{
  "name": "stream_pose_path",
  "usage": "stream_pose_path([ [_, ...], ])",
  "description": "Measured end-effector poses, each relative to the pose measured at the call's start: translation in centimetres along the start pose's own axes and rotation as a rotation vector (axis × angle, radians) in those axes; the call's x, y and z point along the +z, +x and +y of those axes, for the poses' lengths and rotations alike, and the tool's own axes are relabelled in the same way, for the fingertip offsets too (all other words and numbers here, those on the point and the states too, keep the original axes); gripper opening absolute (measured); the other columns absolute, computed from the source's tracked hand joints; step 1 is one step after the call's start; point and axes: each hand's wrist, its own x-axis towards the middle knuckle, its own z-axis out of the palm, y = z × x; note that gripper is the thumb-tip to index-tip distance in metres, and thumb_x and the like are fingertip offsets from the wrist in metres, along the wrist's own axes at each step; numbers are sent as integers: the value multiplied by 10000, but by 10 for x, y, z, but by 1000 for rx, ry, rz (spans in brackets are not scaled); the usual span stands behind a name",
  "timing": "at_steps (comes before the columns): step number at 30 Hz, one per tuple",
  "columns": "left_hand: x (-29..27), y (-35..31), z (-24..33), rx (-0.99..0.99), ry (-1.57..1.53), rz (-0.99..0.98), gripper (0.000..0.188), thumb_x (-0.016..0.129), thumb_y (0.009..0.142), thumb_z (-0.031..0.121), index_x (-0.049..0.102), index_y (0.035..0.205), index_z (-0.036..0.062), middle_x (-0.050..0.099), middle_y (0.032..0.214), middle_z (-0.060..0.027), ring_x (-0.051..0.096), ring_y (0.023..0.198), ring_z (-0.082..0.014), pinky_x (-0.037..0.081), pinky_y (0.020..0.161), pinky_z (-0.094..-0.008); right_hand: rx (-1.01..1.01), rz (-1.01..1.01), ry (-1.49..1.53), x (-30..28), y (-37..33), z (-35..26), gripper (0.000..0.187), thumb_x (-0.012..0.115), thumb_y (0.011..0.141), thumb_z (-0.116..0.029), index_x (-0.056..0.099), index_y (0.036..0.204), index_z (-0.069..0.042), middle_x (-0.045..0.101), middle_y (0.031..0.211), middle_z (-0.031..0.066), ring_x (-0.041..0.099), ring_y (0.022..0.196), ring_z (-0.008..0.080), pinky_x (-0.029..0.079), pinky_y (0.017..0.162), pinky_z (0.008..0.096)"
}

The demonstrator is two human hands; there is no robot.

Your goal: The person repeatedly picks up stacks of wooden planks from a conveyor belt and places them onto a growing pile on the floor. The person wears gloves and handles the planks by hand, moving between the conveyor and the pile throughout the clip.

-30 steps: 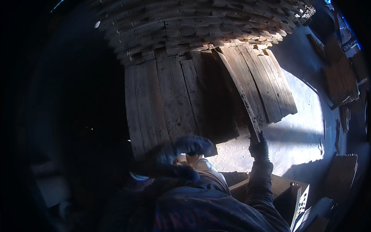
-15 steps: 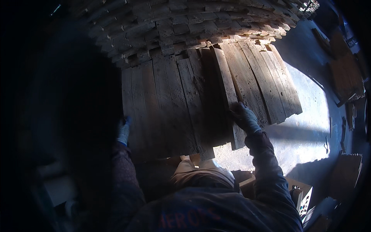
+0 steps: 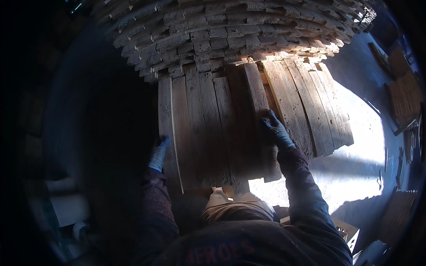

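We steady weathered planks leaning below a stacked woodpile.
Left of centre, our gloved left hand (image 3: 158,154) grips the outer plank's (image 3: 165,119) edge; right of centre, our right hand (image 3: 275,131) presses open-palmed on a middle plank (image 3: 256,95); woodpile (image 3: 222,35) fills the top.

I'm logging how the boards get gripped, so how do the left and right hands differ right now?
The left hand grips the shaded outer left edge of the leaning planks; the right hand lies flat on a plank face near the middle. The left hand sits lower and in shadow; the right hand is higher and better lit. Both wear blue gloves and touch the same leaning boards.
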Motion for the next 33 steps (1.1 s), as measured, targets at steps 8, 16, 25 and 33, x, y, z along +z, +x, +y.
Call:
stream_pose_path([
  [8,-42,-60,27,-78,-130,-227,585,793,866,469,692,1272,59,712,1149,-74,662,1067,-202,525,961,-349,401,-227,782,-21,-14,-75,446,779,920,-147,633,1316,-6,733,1056,76,700,933,172,590,808,322],
  [16,39,-42,9,-63,-313,-228,600,820,864,429,695,1282,17,698,1242,-61,647,1113,-176,508,996,-312,268,-412,743,24,-11,-59,740,811,877,-292,480,1500,-67,627,1345,61,599,1201,208,503,1016,357],
  [25,0,-75,50,-120,-421,-346,602,884,800,445,720,1199,25,715,1148,-91,677,1052,-183,564,937,-309,338,-440,775,-12,-32,-119,749,790,854,-276,471,1499,-71,628,1304,57,606,1155,199,513,1001,362],
  [33,67,-88,81,-169,885,54,1291,844,806,463,-110,1647,240,116,1680,-287,199,1528,-505,307,1202,-639,285,-686,701,56,-30,-93,1080,884,810,-368,220,1625,-124,527,1465,104,481,1369,240,439,1118,378],
])
